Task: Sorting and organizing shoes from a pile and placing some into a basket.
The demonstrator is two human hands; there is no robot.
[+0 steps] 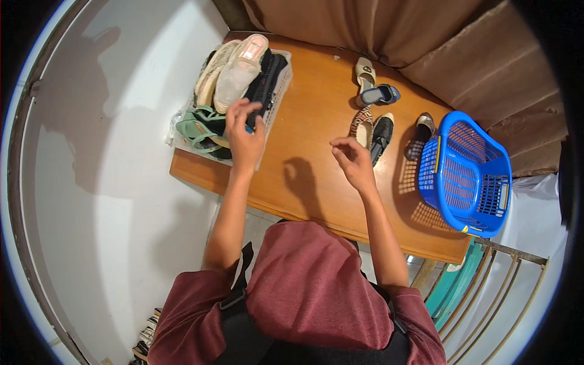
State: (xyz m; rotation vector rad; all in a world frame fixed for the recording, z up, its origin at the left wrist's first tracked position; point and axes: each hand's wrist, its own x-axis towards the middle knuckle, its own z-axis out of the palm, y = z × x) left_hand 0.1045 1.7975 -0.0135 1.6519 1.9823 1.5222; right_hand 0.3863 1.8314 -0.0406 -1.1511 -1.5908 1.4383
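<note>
While the left hand (243, 137) reaches into the pile at the far left corner of the brown wooden table (310, 176), its grip is partly closed, fingers curled down onto a black ribbed shoe (266, 85); whether they have truly pinched it I cannot tell. The shoe lies in a shallow pale tray (281, 91) with its long axis running from the near edge toward the far edge, one end pointing at the far edge and slightly right; which end is the toe I cannot tell. Beside it lean two beige flat slippers (234, 70), soles up, same heading. A green strappy sandal (201, 128) sits at the tray's near-left end, just beside the hand. Footwear is heaped here, probably as an unsorted stock.

The right hand (353, 161) hovers over the middle of the table, grip loose and empty, fingers half bent, touching nothing.

Toward the far right, single shoes lie spread apart, probably laid out to be matched: a cream sandal (365, 73), a dark blue slipper (380, 94), a patterned flat (362, 125), a black pointed flat (382, 134), a brown sandal (421, 135). A blue plastic laundry basket (468, 176) stands at the right edge, touching the brown sandal's side.
</note>
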